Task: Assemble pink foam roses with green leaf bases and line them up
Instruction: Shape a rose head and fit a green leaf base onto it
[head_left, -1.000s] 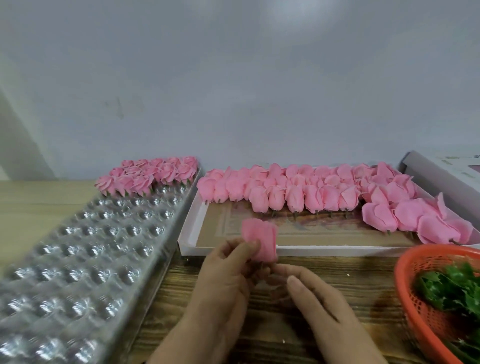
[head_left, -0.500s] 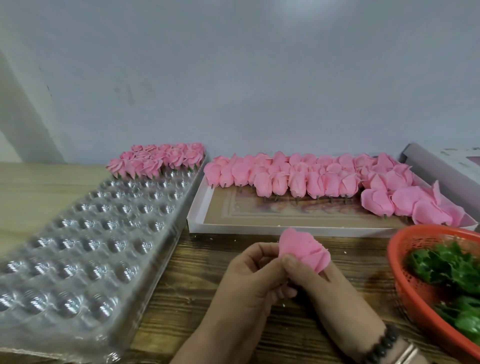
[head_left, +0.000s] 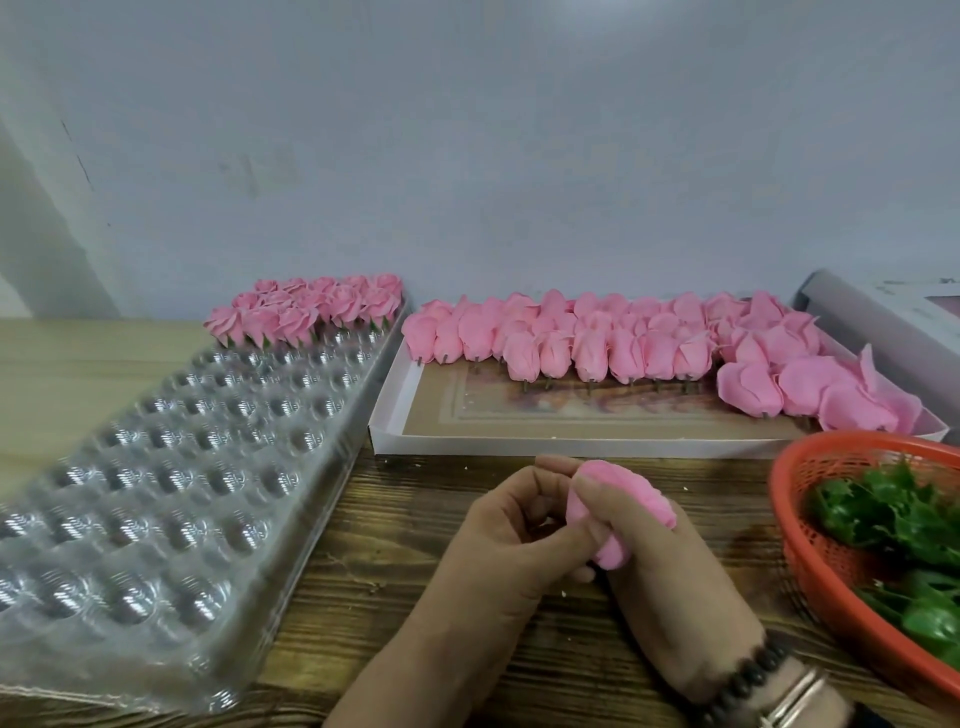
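You are now gripping the rose (head_left: 618, 506) in both hands, right hand (head_left: 660, 587) and left hand (head_left: 511, 540), lower centre, having tipped it sideways, likely fitting its base.

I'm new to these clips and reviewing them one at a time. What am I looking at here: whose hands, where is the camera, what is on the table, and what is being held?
There is no machine: a person works bare-handed, filmed by a head-worn camera looking down. The left hand and right hand together grip one pink foam rose above the wooden table. To the left lies a clear plastic tray with finished roses at its far end. Ahead, a shallow white box holds bare rose heads. An orange basket on the right holds green leaf bases.
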